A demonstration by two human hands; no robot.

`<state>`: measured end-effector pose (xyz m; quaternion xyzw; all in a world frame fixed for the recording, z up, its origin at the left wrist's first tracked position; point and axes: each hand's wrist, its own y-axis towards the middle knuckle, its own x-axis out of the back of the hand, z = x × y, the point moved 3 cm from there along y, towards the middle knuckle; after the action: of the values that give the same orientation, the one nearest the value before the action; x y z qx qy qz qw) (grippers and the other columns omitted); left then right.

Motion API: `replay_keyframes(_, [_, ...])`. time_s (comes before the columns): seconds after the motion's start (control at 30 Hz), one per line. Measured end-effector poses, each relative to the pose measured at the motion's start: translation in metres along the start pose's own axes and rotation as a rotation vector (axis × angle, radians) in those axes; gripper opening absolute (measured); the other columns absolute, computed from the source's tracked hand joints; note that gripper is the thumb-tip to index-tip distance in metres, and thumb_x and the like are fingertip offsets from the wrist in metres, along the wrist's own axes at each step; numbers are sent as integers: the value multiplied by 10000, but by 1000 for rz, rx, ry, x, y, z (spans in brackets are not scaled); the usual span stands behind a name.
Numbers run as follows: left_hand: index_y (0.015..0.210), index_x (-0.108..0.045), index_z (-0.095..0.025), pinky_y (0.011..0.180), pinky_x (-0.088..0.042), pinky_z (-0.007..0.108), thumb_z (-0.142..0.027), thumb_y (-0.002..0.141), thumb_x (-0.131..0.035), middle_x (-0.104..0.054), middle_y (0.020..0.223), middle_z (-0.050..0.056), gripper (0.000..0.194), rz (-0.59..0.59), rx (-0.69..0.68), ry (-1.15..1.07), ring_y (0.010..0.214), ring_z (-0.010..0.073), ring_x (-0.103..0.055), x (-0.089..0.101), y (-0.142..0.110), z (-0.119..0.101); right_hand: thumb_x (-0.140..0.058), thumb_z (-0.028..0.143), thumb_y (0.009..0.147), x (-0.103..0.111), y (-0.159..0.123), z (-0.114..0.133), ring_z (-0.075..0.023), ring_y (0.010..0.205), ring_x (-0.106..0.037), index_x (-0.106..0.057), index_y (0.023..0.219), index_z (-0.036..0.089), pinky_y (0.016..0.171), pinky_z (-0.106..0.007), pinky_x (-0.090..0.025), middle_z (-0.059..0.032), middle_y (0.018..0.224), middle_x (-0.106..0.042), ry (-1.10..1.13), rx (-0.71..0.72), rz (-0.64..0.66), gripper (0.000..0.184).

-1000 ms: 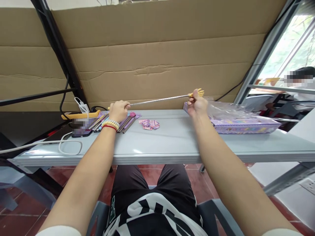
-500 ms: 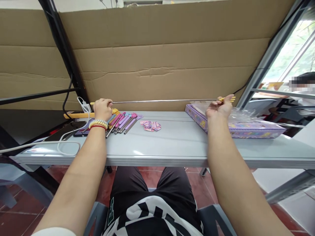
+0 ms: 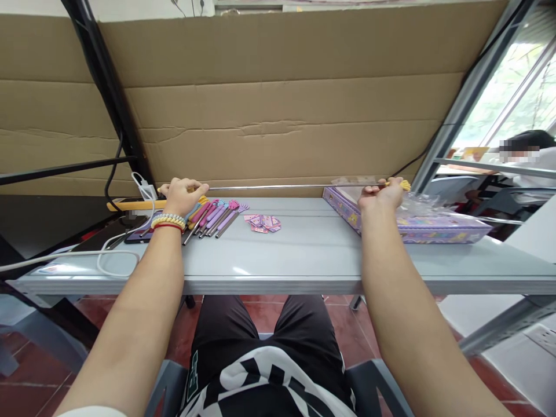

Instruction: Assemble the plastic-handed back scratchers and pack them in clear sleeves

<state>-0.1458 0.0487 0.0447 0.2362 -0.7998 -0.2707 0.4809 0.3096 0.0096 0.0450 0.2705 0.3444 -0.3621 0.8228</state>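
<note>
A long telescopic back scratcher (image 3: 278,186) is stretched out level above the back of the table, its thin metal rod spanning between my hands. My left hand (image 3: 180,196) is closed around its handle end, with the thumb pointing along the rod. At the other end, my right hand (image 3: 382,196) grips it just below the yellow claw head (image 3: 404,185). Several collapsed back scratchers (image 3: 216,219) in purple, pink, blue and yellow lie in a row beside my left hand. Small printed purple-pink cards (image 3: 263,223) form a loose pile mid-table.
A purple patterned box (image 3: 443,231) with clear plastic wrap (image 3: 425,205) lies behind and beside my right forearm. White cables (image 3: 104,252) and a dark phone (image 3: 138,236) are at the left. A cardboard panel (image 3: 278,104) stands behind the table. Another person (image 3: 530,156) is at far right.
Both hands have sunk slightly in view with the rod still stretched between them. My left thumb now extends along the rod, and my right hand has turned about the claw end.
</note>
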Motion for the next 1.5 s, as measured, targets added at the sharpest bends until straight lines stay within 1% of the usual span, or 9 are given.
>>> replay_keyframes(0.1, [783,-703,-236,942,-272,469,-446,781,-510,-697,910,73,285,-21,13,6,1053,297,-508,3,2,3,-289,333,996,0,-9,1,-6,323,-271,-382,688,201,354,-143,-229,85,528,-386,209,-157,-159,347])
replay_keyframes(0.33, [706,-687,-199,925,-276,487,-364,809,-418,-680,786,104,331,-139,102,66,983,307,-532,9,2,6,-246,452,999,-1,-9,4,-17,296,-274,-431,713,198,340,-150,-216,82,494,-394,275,-220,-109,426])
replay_keyframes(0.47, [799,-736,-135,873,-330,488,-335,815,-357,-688,779,173,429,-185,197,202,907,343,-585,11,0,2,-263,477,994,-5,-11,1,-39,304,-280,-417,711,206,331,-161,-212,75,490,-410,369,-218,-38,421])
replay_keyframes(0.67, [931,-751,-68,766,-423,438,-379,846,-297,-704,939,241,556,-33,216,358,947,386,-626,3,-4,-29,-314,491,988,-28,-29,-17,-44,355,-336,-449,734,204,343,-168,-245,64,584,-492,324,-232,208,406])
replay_keyframes(0.9, [833,-759,-131,763,-450,423,-610,904,-122,-713,889,211,800,159,-21,297,924,362,-653,-17,-30,-89,-566,504,881,-61,-83,-56,-51,442,-444,-537,834,227,356,-174,-296,46,747,-620,156,-373,594,283])
replay_keyframes(1.07, [809,-734,-159,697,-462,397,-749,816,-299,-706,815,181,732,243,-165,264,854,350,-666,-27,-44,-107,-629,564,815,-66,-106,-71,-58,475,-481,-534,871,236,368,-184,-314,34,816,-647,58,-430,704,346])
replay_keyframes(1.27, [1008,-652,-176,668,-459,349,-482,839,-502,-707,888,144,380,250,-221,241,871,308,-677,-41,-49,-112,-688,568,758,-65,-122,-84,-63,512,-514,-559,889,224,380,-191,-325,13,911,-661,-69,-488,887,390])
replay_keyframes(1.4, [1053,-602,-182,642,-443,322,-377,840,-512,-709,894,114,302,265,-297,89,838,272,-676,-52,-54,-123,-757,603,650,-69,-144,-97,-74,539,-518,-594,872,195,390,-199,-351,-23,949,-669,-82,-540,1084,492])
replay_keyframes(1.5, [1021,-602,-174,624,-427,310,-314,811,-533,-705,836,92,262,245,-333,0,761,247,-664,-55,-55,-125,-762,600,643,-72,-149,-101,-70,531,-502,-602,877,189,391,-196,-349,-22,915,-665,-85,-541,1104,499])
